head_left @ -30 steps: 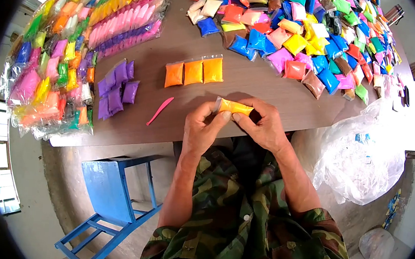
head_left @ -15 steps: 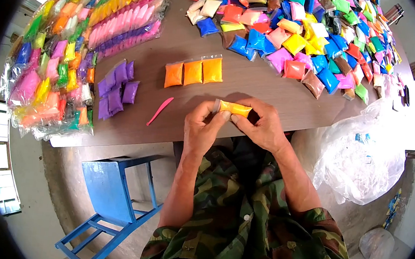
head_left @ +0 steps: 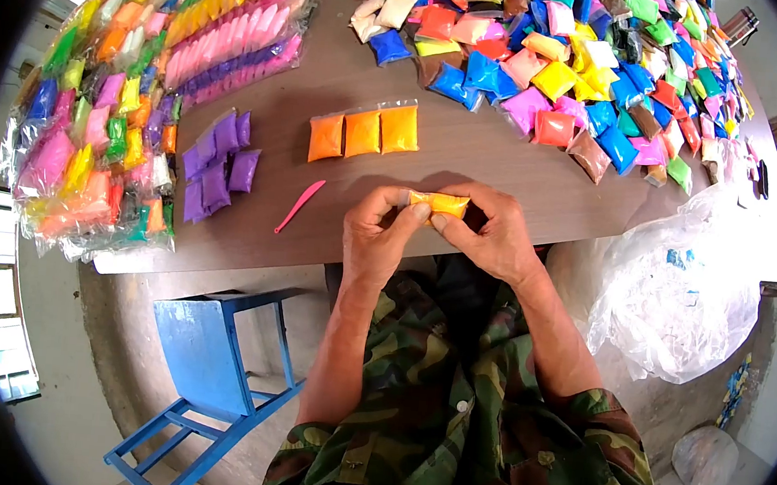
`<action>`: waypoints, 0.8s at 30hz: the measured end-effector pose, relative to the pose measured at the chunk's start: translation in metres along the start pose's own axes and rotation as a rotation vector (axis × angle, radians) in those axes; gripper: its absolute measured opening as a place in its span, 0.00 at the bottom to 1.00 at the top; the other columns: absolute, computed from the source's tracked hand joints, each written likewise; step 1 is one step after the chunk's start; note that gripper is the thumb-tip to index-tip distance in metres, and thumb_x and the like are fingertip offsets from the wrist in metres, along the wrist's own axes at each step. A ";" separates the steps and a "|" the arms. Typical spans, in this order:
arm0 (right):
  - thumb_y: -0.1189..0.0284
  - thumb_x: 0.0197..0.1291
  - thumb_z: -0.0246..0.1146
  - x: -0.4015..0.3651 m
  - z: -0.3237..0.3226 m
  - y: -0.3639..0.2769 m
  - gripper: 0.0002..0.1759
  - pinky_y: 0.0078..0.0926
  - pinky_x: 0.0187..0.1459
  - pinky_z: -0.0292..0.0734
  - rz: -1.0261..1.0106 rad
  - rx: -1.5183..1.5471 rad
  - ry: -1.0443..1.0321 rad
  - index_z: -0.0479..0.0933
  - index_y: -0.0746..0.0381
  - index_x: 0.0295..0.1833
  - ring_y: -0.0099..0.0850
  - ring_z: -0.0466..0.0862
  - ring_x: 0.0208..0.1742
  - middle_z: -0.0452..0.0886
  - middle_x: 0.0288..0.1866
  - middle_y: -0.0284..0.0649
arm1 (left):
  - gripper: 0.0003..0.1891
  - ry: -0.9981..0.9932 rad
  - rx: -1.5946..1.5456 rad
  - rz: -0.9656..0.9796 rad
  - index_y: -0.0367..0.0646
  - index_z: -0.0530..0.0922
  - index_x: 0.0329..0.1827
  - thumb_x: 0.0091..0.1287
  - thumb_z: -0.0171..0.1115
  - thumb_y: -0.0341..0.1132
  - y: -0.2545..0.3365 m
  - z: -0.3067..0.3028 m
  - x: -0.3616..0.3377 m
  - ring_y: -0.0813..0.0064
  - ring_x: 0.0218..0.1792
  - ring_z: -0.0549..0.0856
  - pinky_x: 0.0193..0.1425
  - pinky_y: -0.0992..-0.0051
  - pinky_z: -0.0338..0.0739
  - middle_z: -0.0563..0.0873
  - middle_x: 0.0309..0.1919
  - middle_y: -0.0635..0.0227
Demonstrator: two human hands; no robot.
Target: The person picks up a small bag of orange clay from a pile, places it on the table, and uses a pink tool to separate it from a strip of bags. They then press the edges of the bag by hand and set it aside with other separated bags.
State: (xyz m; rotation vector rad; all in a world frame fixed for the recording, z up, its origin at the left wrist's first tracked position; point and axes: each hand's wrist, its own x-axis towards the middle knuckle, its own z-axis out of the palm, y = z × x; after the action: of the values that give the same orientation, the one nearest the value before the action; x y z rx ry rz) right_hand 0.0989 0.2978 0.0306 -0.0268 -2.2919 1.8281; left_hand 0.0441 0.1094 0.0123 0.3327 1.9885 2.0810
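Both hands grip a small clear packet of yellow-orange filling (head_left: 447, 204) above the table's near edge. My left hand (head_left: 382, 228) pinches its left end between thumb and fingers. At the other end, my right hand (head_left: 493, 233) presses its thumb on the packet, with the fingers behind it. Beyond them lie three orange packets (head_left: 362, 133) side by side in a row. Left of my left hand is a pink plastic knife-like tool (head_left: 300, 206). Several purple packets (head_left: 218, 168) are grouped farther left.
A large heap of mixed-colour packets (head_left: 551, 72) covers the table's back right. Clear bags of coloured packets (head_left: 94, 124) are stacked at the left. A big clear plastic bag (head_left: 679, 296) hangs by the right edge; a blue chair (head_left: 203, 356) stands below left.
The fingers have shifted slightly on the yellow-orange packet, and its left end is now more covered by my left hand. Everything else looks the same.
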 end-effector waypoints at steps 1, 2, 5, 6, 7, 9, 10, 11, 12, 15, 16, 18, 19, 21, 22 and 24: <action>0.72 0.65 0.77 0.000 0.000 0.001 0.14 0.27 0.38 0.80 0.000 0.000 0.000 0.87 0.67 0.53 0.26 0.83 0.34 0.88 0.40 0.41 | 0.11 0.004 0.002 0.001 0.33 0.87 0.56 0.75 0.74 0.28 0.001 0.001 0.000 0.87 0.42 0.85 0.48 0.82 0.81 0.93 0.44 0.70; 0.72 0.65 0.77 -0.001 -0.001 0.003 0.14 0.27 0.38 0.80 0.006 0.025 -0.002 0.87 0.67 0.53 0.26 0.83 0.34 0.88 0.39 0.41 | 0.11 0.004 0.002 0.001 0.33 0.87 0.56 0.75 0.74 0.28 0.002 0.001 0.000 0.87 0.42 0.85 0.48 0.82 0.81 0.93 0.44 0.70; 0.73 0.66 0.76 -0.001 -0.002 0.010 0.13 0.28 0.39 0.80 -0.021 0.058 0.002 0.87 0.67 0.52 0.27 0.83 0.34 0.87 0.39 0.41 | 0.11 -0.017 0.011 -0.005 0.34 0.87 0.56 0.75 0.74 0.29 0.016 0.004 0.000 0.87 0.42 0.85 0.48 0.82 0.81 0.92 0.44 0.70; 0.73 0.67 0.75 -0.001 -0.001 0.011 0.12 0.28 0.39 0.80 -0.055 0.066 0.007 0.87 0.67 0.52 0.27 0.83 0.34 0.87 0.39 0.41 | 0.12 -0.032 -0.001 -0.032 0.34 0.88 0.56 0.75 0.75 0.29 0.018 0.004 0.000 0.87 0.42 0.85 0.48 0.82 0.81 0.92 0.44 0.71; 0.73 0.67 0.75 0.000 -0.002 0.012 0.12 0.28 0.39 0.80 -0.055 0.066 0.006 0.87 0.67 0.52 0.27 0.83 0.34 0.87 0.39 0.41 | 0.12 -0.046 -0.014 -0.060 0.34 0.88 0.56 0.75 0.75 0.30 0.019 0.004 0.000 0.87 0.42 0.85 0.47 0.83 0.81 0.92 0.43 0.71; 0.73 0.68 0.74 0.000 -0.002 0.013 0.12 0.30 0.39 0.80 -0.109 0.014 -0.001 0.87 0.66 0.53 0.28 0.83 0.34 0.87 0.39 0.41 | 0.12 -0.052 0.004 -0.052 0.34 0.88 0.56 0.74 0.75 0.30 0.015 0.001 0.001 0.87 0.41 0.84 0.47 0.83 0.80 0.91 0.42 0.72; 0.73 0.68 0.74 0.000 -0.002 0.012 0.12 0.30 0.39 0.80 -0.109 0.014 -0.001 0.87 0.66 0.53 0.28 0.83 0.34 0.87 0.39 0.41 | 0.12 -0.059 0.022 -0.043 0.34 0.88 0.55 0.74 0.75 0.31 0.014 0.000 0.001 0.87 0.40 0.84 0.46 0.83 0.79 0.91 0.41 0.72; 0.73 0.68 0.74 0.001 -0.002 0.010 0.12 0.30 0.39 0.80 -0.097 0.003 -0.010 0.87 0.66 0.53 0.29 0.83 0.34 0.87 0.39 0.41 | 0.12 -0.059 0.022 -0.043 0.34 0.88 0.55 0.74 0.75 0.31 0.013 -0.001 0.001 0.87 0.40 0.84 0.46 0.83 0.79 0.91 0.41 0.72; 0.73 0.68 0.75 0.001 -0.001 0.008 0.12 0.30 0.39 0.80 -0.085 -0.008 -0.018 0.88 0.65 0.53 0.29 0.83 0.34 0.87 0.39 0.41 | 0.11 -0.061 0.033 -0.033 0.35 0.88 0.54 0.75 0.75 0.31 0.013 -0.002 0.001 0.88 0.40 0.83 0.45 0.83 0.79 0.91 0.40 0.73; 0.72 0.67 0.75 0.000 -0.001 0.003 0.12 0.30 0.39 0.80 -0.104 -0.039 0.001 0.88 0.64 0.53 0.28 0.83 0.34 0.88 0.39 0.41 | 0.10 -0.052 0.047 -0.007 0.35 0.88 0.53 0.75 0.75 0.31 0.007 -0.001 0.001 0.88 0.39 0.83 0.43 0.83 0.77 0.90 0.39 0.73; 0.72 0.67 0.75 0.000 -0.001 0.001 0.12 0.30 0.39 0.80 -0.103 -0.040 0.001 0.88 0.64 0.53 0.28 0.83 0.34 0.88 0.39 0.41 | 0.10 -0.041 0.049 0.008 0.35 0.88 0.52 0.75 0.75 0.32 0.005 0.000 0.001 0.88 0.38 0.82 0.43 0.83 0.77 0.90 0.38 0.73; 0.72 0.68 0.75 -0.001 -0.002 -0.001 0.13 0.27 0.38 0.79 -0.011 -0.005 -0.011 0.88 0.65 0.55 0.24 0.82 0.34 0.87 0.39 0.38 | 0.11 -0.030 0.070 -0.011 0.34 0.88 0.53 0.75 0.75 0.32 0.006 0.000 0.001 0.88 0.38 0.82 0.42 0.83 0.77 0.91 0.38 0.73; 0.72 0.68 0.75 -0.001 -0.002 0.003 0.13 0.27 0.38 0.79 -0.010 -0.005 -0.011 0.88 0.65 0.55 0.24 0.82 0.34 0.87 0.39 0.38 | 0.11 -0.020 0.091 -0.029 0.34 0.88 0.54 0.75 0.75 0.33 0.009 0.000 0.001 0.88 0.37 0.82 0.42 0.83 0.77 0.91 0.38 0.73; 0.72 0.70 0.75 0.000 -0.001 0.014 0.14 0.24 0.37 0.77 -0.033 0.139 -0.011 0.87 0.66 0.57 0.19 0.79 0.35 0.86 0.38 0.33 | 0.12 -0.024 0.063 -0.021 0.35 0.88 0.54 0.75 0.74 0.33 0.016 0.005 0.002 0.89 0.37 0.82 0.42 0.83 0.77 0.90 0.38 0.74; 0.72 0.70 0.75 -0.001 0.000 0.015 0.14 0.24 0.37 0.77 -0.033 0.139 -0.011 0.87 0.66 0.57 0.19 0.79 0.35 0.86 0.38 0.33 | 0.12 -0.029 0.035 -0.012 0.35 0.88 0.55 0.76 0.74 0.33 0.018 0.007 0.002 0.89 0.36 0.81 0.41 0.83 0.77 0.90 0.38 0.75; 0.72 0.72 0.74 -0.002 0.001 0.013 0.14 0.22 0.37 0.75 0.002 0.188 0.055 0.86 0.67 0.58 0.16 0.76 0.35 0.85 0.38 0.31 | 0.12 -0.064 0.058 -0.038 0.35 0.88 0.56 0.76 0.74 0.33 0.016 0.003 0.003 0.89 0.36 0.81 0.41 0.83 0.76 0.89 0.38 0.76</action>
State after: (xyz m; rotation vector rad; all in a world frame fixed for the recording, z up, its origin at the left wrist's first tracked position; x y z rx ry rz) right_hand 0.0989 0.2998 0.0176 -0.0493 -2.0751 2.0097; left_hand 0.0423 0.1127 0.0287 0.3656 2.0055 1.9673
